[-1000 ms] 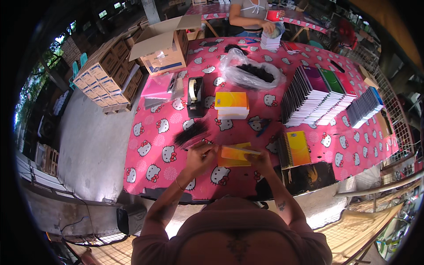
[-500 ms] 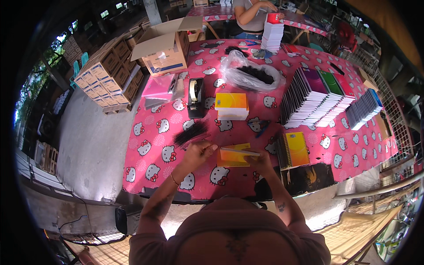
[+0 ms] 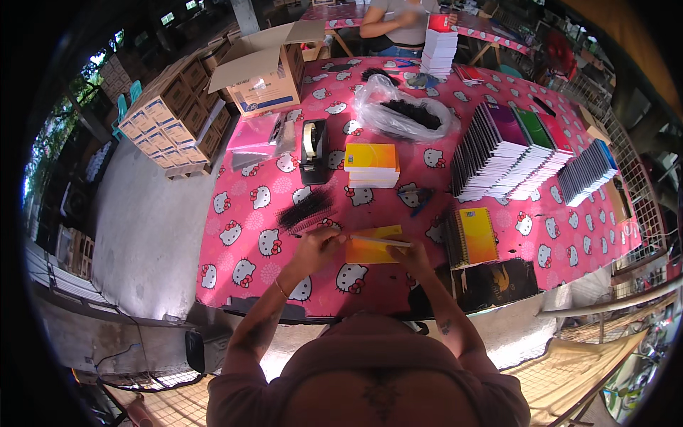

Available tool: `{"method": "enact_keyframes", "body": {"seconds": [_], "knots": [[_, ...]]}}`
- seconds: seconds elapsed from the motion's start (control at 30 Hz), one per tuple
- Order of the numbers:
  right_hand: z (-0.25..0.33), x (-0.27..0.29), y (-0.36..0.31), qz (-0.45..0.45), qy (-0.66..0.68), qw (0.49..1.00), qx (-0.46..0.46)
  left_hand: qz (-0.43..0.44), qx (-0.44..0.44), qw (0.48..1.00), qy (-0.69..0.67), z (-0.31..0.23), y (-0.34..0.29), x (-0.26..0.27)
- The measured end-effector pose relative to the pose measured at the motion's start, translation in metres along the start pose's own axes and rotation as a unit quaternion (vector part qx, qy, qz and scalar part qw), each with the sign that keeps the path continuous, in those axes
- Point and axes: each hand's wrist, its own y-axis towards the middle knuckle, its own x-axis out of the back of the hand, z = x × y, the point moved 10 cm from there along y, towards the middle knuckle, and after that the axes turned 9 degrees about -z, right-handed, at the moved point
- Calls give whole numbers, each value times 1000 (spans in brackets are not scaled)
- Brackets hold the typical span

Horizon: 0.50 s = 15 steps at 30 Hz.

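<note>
My right hand [image 3: 412,257] grips the right end of a thin notebook [image 3: 380,240], tilted so that mostly its pale edge shows. My left hand [image 3: 319,250] is closed at the notebook's other end, thumb and fingers pinched together; what they hold, if anything, is too small to make out. Below the notebook a yellow-orange cover [image 3: 370,255] lies on the table. Beyond my left hand is a heap of black spiral binding coils [image 3: 306,210]. To the right of my right hand lies a spiral-bound yellow notebook [image 3: 478,235].
A yellow notebook stack [image 3: 372,174], a black tape dispenser [image 3: 314,153] and blue-handled pliers [image 3: 421,206] lie farther back on the pink table. Stacked spiral notebooks [image 3: 498,160] stand right, near a plastic bag of coils [image 3: 405,117]. A co-worker [image 3: 398,25] stands across the table.
The held notebook has tipped, so its orange face is less visible and its edge shows more. My left hand has shifted slightly. The co-worker's arms have moved.
</note>
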Motion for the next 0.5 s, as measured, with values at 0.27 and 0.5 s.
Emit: {"method": "enact_keyframes", "body": {"seconds": [0.27, 0.5], "knots": [[14, -1, 0, 15, -51, 999, -6, -40, -48, 997, 40, -20, 3, 2], [42, -3, -4, 10, -47, 997, -66, 65, -128, 986, 83, -29, 12, -5]]}}
